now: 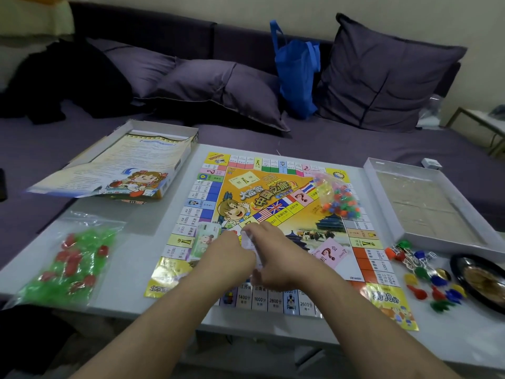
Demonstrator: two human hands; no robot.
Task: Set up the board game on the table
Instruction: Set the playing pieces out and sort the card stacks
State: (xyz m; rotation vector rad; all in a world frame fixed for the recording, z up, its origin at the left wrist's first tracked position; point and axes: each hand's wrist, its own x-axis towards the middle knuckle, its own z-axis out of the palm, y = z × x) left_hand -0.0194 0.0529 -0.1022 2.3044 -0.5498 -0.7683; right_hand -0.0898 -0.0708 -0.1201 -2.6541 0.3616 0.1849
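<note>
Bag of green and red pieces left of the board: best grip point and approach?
Pinch the loose, empty top edge of the bag of green and red pieces, its far end, coming from above. It lies flat on the table; pieces bulk the middle, slack film at the far end gives fingers purchase.

black dish (461, 272) cut by right edge — board (273, 214) print blurred, unreadable

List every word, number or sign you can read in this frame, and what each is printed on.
"2000分": yellow corner square of the game board.
"1400分", "1600分", "2800分", "2600分": squares along the board's near edge.
"?": pink card space on the board.
Board's centre title: Chinese characters, too blurred to read surely.
Rule sheet in the box lid: too small.
</note>
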